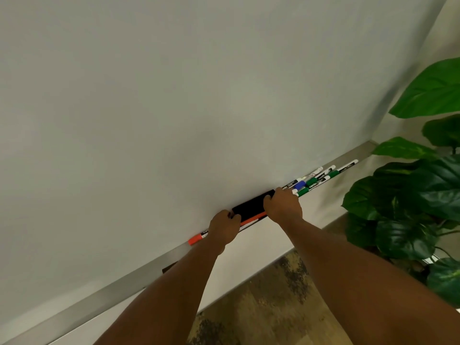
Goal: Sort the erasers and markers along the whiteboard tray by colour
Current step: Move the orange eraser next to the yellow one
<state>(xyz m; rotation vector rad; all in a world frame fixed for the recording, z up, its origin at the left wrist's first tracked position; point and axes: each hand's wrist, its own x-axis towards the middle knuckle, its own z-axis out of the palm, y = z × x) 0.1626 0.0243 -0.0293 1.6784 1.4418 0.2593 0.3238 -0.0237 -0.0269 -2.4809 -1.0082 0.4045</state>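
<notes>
A black eraser (250, 207) lies on the metal whiteboard tray (124, 277), pressed against the board. My left hand (222, 229) grips its left end and my right hand (283, 206) grips its right end. A red marker (199, 238) lies in the tray under my left hand, its red cap sticking out to the left. Another red strip (252, 218) shows along the eraser's front edge. To the right of my right hand lies a heap of green markers (316, 184), one blue-capped marker (300, 184) and white-barrelled ones.
The white board (199, 95) fills most of the view. A large leafy plant (418, 195) stands close at the right end of the tray. Below are a white wall strip and a patterned carpet (268, 307). A dark object (169, 267) sits in the tray further left.
</notes>
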